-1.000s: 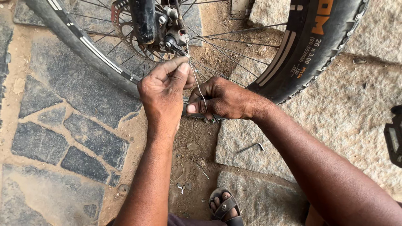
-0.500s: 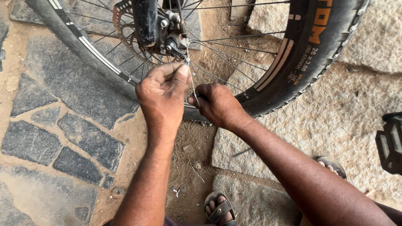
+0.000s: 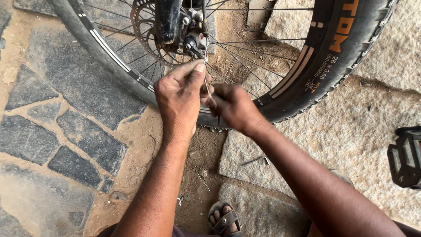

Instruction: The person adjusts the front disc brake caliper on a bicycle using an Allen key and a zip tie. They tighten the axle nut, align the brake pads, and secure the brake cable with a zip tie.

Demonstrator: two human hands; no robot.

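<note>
The person crouches over a bicycle wheel standing on rough stone paving, both hands meeting just below the brake caliper beside the disc rotor. The left hand has thumb and forefinger pressed together on a thin brake cable that runs down from the caliper, pinching it high up near the clamp. The right hand is closed around the lower stretch of the same cable, just beside the left, fingers curled tight. To my eye this is the cable-tensioning step: the wire is held taut at the caliper, not yet fastened. What it calls for next, I judge, is keeping that pull steady while the clamp bolt gets tightened; the small hex key lies on the stone slab near the right forearm, well apart from both hands. A sandalled foot shows at the bottom edge of the paving.
</note>
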